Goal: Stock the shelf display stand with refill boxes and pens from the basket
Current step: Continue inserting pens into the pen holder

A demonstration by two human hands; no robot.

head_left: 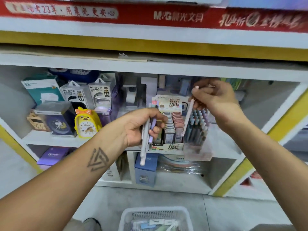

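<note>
The display stand [173, 146] sits on the middle shelf, with rows of refill boxes [169, 124] in its left part and upright pens [198, 125] in its right part. My left hand [141, 125] grips a bundle of pens [144, 139], their tips pointing down, just left of the stand. Over the stand's pen section, my right hand [215, 99] pinches a single pale pink pen [188, 114] by its top; the pen hangs tip-down between the boxes and the pens. A white basket [126, 217] with more stock stands on the floor below.
Power bank packs [85, 95], a yellow duck clock [87, 122] and a boxed clock [56, 119] fill the shelf to the left. Boxes [145, 170] and wrapped packs lie on the lower shelf. A white shelf board [150, 67] runs just above my right hand.
</note>
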